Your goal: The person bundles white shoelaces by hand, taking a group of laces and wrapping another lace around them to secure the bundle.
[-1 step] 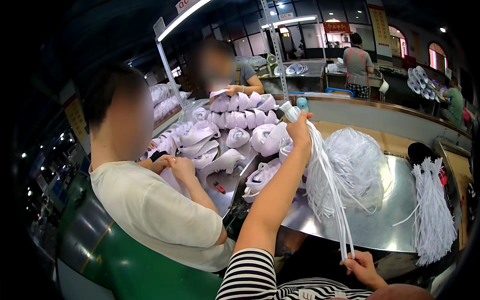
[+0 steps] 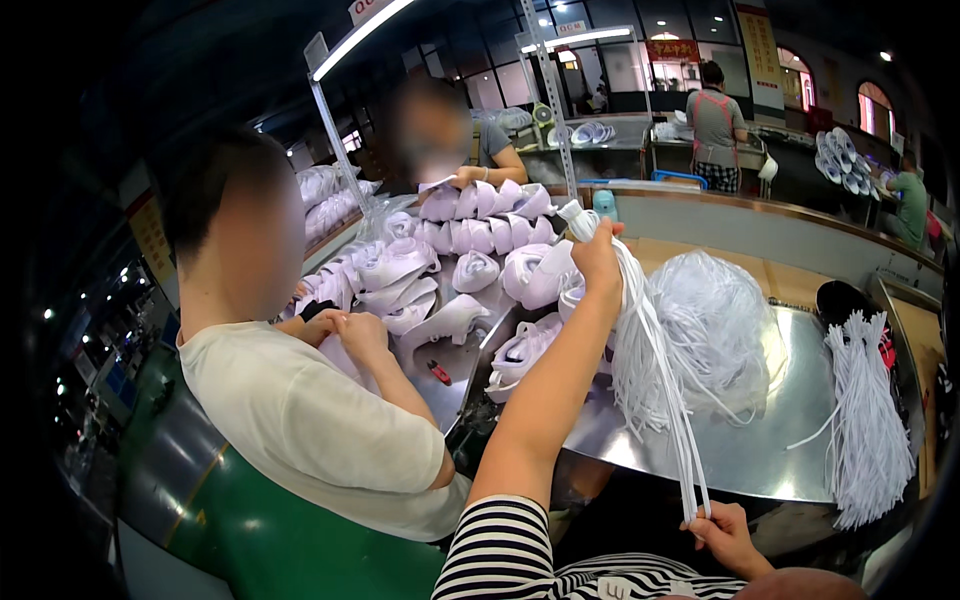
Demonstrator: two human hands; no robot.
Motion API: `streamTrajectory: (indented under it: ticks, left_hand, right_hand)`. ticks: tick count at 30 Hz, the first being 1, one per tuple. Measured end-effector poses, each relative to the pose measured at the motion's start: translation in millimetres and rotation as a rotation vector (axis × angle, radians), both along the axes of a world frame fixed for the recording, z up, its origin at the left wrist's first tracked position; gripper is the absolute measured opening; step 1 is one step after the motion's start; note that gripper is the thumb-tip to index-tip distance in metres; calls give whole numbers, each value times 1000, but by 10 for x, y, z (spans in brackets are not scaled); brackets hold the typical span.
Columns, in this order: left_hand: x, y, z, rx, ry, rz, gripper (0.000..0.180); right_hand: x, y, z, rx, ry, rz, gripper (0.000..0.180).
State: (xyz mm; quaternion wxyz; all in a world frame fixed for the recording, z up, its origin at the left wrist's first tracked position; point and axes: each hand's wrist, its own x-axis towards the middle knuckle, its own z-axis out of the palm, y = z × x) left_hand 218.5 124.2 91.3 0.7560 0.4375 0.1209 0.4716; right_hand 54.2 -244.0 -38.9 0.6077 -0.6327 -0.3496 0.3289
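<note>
My left hand (image 2: 597, 258) is raised at the end of an outstretched arm, closed around the gathered top of a bundle of white shoelaces (image 2: 640, 310). The laces hang from it over the table's near edge. Low at the front, my right hand (image 2: 727, 540) pinches the lower ends of a few laces pulled long and fairly straight. Behind the hanging bundle, a large tangled heap of white shoelaces (image 2: 715, 340) sits on the metal tabletop (image 2: 760, 455). Another bunch of white laces (image 2: 868, 430) drapes over the right end of the table.
To my left, a person in a pale T-shirt (image 2: 310, 430) stands close by. White shoe uppers (image 2: 480, 238) lie in rows on the neighbouring table, near red-handled snips (image 2: 439, 372). Another person (image 2: 490, 150) handles an upper across it. A light-blue bottle (image 2: 605, 205) stands at the back ledge.
</note>
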Motion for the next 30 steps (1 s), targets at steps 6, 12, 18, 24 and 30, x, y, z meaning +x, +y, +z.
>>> streamTrajectory:
  ticks: [6, 12, 18, 24, 30]
  left_hand:
    - [-140, -48, -317, 150, 165, -200, 23]
    - [-1089, -1436, -416, 253, 321, -1110, 40]
    - [-1579, -1712, -894, 484, 337, -1061, 59]
    - [-1568, -1622, -1459, 929, 226, -797, 45]
    - [-1819, -1308, -998, 652, 730, -1188, 30]
  right_hand:
    - [11, 176, 283, 41, 73, -39, 13]
    - [732, 25, 267, 143, -57, -414, 15]
    - [832, 262, 333, -68, -52, -193, 13]
    - [859, 251, 372, -308, 4, 13, 8]
    - [974, -73, 493, -360, 177, 118, 15]
